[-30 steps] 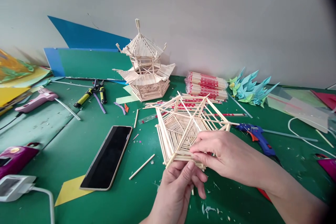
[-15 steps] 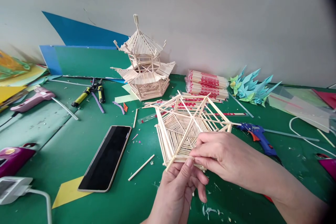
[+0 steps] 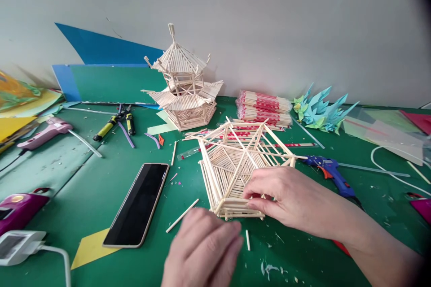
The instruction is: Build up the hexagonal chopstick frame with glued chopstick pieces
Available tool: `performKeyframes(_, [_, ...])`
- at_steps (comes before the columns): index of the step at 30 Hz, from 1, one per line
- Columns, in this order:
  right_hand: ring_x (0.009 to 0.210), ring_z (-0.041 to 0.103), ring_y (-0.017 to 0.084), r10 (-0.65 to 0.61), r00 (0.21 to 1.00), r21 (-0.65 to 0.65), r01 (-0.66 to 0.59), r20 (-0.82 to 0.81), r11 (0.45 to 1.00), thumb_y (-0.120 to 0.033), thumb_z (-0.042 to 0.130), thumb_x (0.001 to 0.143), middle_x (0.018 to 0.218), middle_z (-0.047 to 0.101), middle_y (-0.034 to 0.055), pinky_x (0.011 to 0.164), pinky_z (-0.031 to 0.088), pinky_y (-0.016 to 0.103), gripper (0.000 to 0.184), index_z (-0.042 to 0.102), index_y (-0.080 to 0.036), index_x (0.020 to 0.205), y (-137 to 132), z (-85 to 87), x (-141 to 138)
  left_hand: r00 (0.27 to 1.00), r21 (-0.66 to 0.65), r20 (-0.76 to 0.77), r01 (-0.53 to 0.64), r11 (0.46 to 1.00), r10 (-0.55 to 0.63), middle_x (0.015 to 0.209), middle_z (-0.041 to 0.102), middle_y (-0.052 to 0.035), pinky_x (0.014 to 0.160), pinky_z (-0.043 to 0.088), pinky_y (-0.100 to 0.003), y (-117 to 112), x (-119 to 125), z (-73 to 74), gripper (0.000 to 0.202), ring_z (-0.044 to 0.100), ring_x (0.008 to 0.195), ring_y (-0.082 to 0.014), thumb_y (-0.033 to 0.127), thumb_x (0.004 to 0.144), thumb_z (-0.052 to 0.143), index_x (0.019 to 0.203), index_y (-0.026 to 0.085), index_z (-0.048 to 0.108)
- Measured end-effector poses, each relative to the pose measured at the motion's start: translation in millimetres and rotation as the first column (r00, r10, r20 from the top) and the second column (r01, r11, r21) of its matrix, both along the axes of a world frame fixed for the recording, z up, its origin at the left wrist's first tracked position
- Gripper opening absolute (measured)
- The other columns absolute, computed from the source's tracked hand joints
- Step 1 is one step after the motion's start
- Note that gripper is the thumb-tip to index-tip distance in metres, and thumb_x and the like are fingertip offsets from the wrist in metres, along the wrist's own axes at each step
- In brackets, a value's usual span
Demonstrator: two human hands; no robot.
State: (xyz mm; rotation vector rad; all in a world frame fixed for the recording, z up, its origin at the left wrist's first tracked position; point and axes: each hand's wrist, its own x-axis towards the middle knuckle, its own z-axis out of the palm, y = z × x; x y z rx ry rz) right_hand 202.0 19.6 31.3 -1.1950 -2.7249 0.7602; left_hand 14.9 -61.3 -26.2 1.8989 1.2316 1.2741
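Note:
My right hand (image 3: 272,192) is at the front right of a half-open wooden stick frame (image 3: 247,154), its thumb and fingers pinching a stick (image 3: 235,204) along the front edge. This frame is six-sided, with a floor of laid sticks and thin sticks crossing over its top. Closer to me, my left hand (image 3: 204,249) is off the frame, its back turned up and its fingers curled. Motion smears those fingers, and the palm is hidden. A short loose stick (image 3: 248,240) lies between the two hands, and a longer loose stick (image 3: 182,216) lies left of the frame.
Behind stands a stick pagoda (image 3: 183,85), beside bundled chopsticks (image 3: 264,108) and blue folded paper (image 3: 321,110). A blue glue gun (image 3: 332,175) is at the right. Leftward are a phone (image 3: 138,206), pliers (image 3: 116,123), a pink glue gun (image 3: 47,134) and a white charger (image 3: 22,247).
My left hand has let go of the frame's front edge and moved down and left, turning its back up. The right hand stays at the front edge. The short stick is now uncovered.

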Motion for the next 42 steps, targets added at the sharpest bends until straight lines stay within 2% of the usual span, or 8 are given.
performKeyframes(3, [0.071, 0.057, 0.013, -0.005, 1.0, 0.006, 0.005, 0.004, 1.0, -0.02, 0.051, 0.087, 0.076, 0.062, -0.0018, 0.063, 0.039, 0.025, 0.016, 0.063, -0.021, 0.078, -1.3, -0.9, 0.1, 0.932, 0.206, -0.34, -0.055, 0.977, 0.124, 0.083, 0.06, -0.0059, 0.069, 0.039, -0.036, 22.8, -10.6, 10.1, 0.026, 0.051, 0.077, -0.0204, 0.009, 0.077, 0.058, 0.099, 0.023, 0.062])
performKeyframes(5, [0.071, 0.057, 0.012, -0.007, 1.0, 0.016, 0.007, -0.001, 1.0, -0.019, 0.051, 0.087, 0.076, 0.062, -0.0017, 0.062, 0.039, 0.025, 0.017, 0.062, -0.02, 0.075, -2.5, -1.0, -0.2, 0.86, 0.153, -0.508, 0.036, 0.988, 0.047, 0.085, 0.058, -0.0064, 0.068, 0.037, -0.036, 35.6, -14.0, 12.9, 0.02, 0.05, 0.078, -0.0205, 0.013, 0.08, 0.055, 0.096, 0.022, 0.062])
performKeyframes(8, [0.071, 0.058, 0.013, -0.008, 1.0, 0.031, 0.009, -0.013, 0.999, -0.017, 0.052, 0.086, 0.077, 0.063, -0.0012, 0.064, 0.041, 0.025, 0.015, 0.064, -0.02, 0.077, -3.8, 0.4, 2.0, 0.798, 0.071, -0.6, 0.131, 0.989, -0.063, 0.084, 0.058, -0.0052, 0.066, 0.037, -0.035, 44.2, -15.9, 12.0, 0.018, 0.049, 0.075, -0.0186, 0.013, 0.084, 0.05, 0.092, 0.022, 0.062])
performKeyframes(14, [0.08, 0.06, 0.014, -0.23, 0.931, 0.018, 0.245, -0.283, 0.969, -0.023, 0.05, 0.088, 0.09, 0.066, 0.0017, 0.072, 0.046, 0.026, 0.017, 0.065, -0.023, 0.096, -8.1, -3.1, 32.9, 0.819, 0.091, -0.571, 0.132, 0.987, -0.057, 0.083, 0.057, -0.0051, 0.065, 0.037, -0.033, 44.4, -16.7, 7.1, 0.02, 0.049, 0.075, -0.0181, 0.013, 0.084, 0.049, 0.093, 0.024, 0.063])
performKeyframes(18, [0.077, 0.06, 0.014, -0.409, 0.824, -0.03, 0.433, -0.392, 0.901, -0.026, 0.05, 0.089, 0.088, 0.065, 0.0014, 0.068, 0.047, 0.025, 0.015, 0.062, -0.024, 0.098, -20.4, -20.6, 55.1, 0.829, 0.094, -0.557, 0.128, 0.987, -0.054, 0.082, 0.056, -0.0046, 0.065, 0.038, -0.032, 45.6, -16.0, 8.3, 0.019, 0.049, 0.075, -0.018, 0.013, 0.083, 0.05, 0.091, 0.023, 0.064])
performKeyframes(23, [0.073, 0.059, 0.014, -0.514, 0.737, -0.075, 0.54, -0.439, 0.838, -0.03, 0.05, 0.088, 0.084, 0.063, 0.0023, 0.064, 0.047, 0.024, 0.015, 0.063, -0.023, 0.094, -43.1, -44.1, 59.2, 0.866, 0.051, -0.496, 0.092, 0.994, -0.055, 0.08, 0.055, -0.0039, 0.064, 0.039, -0.031, 43.5, -13.5, 6.8, 0.018, 0.048, 0.073, -0.0174, 0.017, 0.085, 0.048, 0.087, 0.023, 0.065])
performKeyframes(29, [0.079, 0.058, 0.015, -0.546, 0.646, -0.158, 0.558, -0.533, 0.815, -0.025, 0.052, 0.087, 0.089, 0.062, 0.003, 0.068, 0.048, 0.024, 0.014, 0.062, -0.024, 0.097, -53.7, -56.9, 52.9, 0.904, -0.041, -0.418, 0.081, 0.996, -0.091, 0.083, 0.053, -0.0041, 0.065, 0.043, -0.029, 42.7, -14.3, 0.6, 0.018, 0.051, 0.074, -0.0165, 0.02, 0.086, 0.046, 0.088, 0.023, 0.063])
performKeyframes(42, [0.077, 0.059, 0.016, -0.524, 0.648, -0.156, 0.538, -0.553, 0.829, -0.025, 0.052, 0.087, 0.086, 0.062, 0.0034, 0.066, 0.05, 0.025, 0.015, 0.063, -0.024, 0.097, -55.0, -58.6, 51.2, 0.894, -0.05, -0.423, 0.139, 0.989, -0.147, 0.084, 0.052, -0.0037, 0.067, 0.046, -0.029, 45.1, -16.1, -0.8, 0.016, 0.055, 0.074, -0.016, 0.021, 0.087, 0.046, 0.092, 0.023, 0.062])
